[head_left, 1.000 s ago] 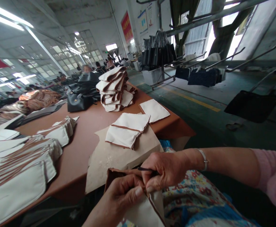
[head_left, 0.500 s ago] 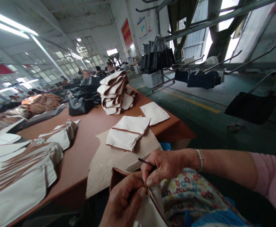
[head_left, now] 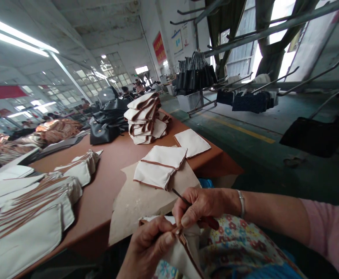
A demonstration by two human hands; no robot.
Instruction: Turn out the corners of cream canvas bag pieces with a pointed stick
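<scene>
Over the lap, a white cloth piece with brown edging (head_left: 184,255) is pinched at its upper brown edge by my left hand (head_left: 150,242), thumb against fingers. Touching the same spot from the right, my right hand (head_left: 197,207) is closed round a thin dark tool (head_left: 181,196) that points up and left. A red-brown end of something shows below that palm. Just beyond the hands, a white piece with brown trim (head_left: 160,166) lies on a beige sheet (head_left: 125,209), and another white piece (head_left: 192,142) lies behind it.
The brown table (head_left: 99,186) bears a tall pile of folded white pieces (head_left: 144,120), black bags (head_left: 102,131) and rows of white pieces (head_left: 35,217) at left. A metal rack (head_left: 245,37) with dark bags stands at right. People are far back.
The view has shifted slightly. The cloth's brown flap near my left hand has turned lower, and a red-brown end now shows under my right hand. Both hands keep their pinch.
</scene>
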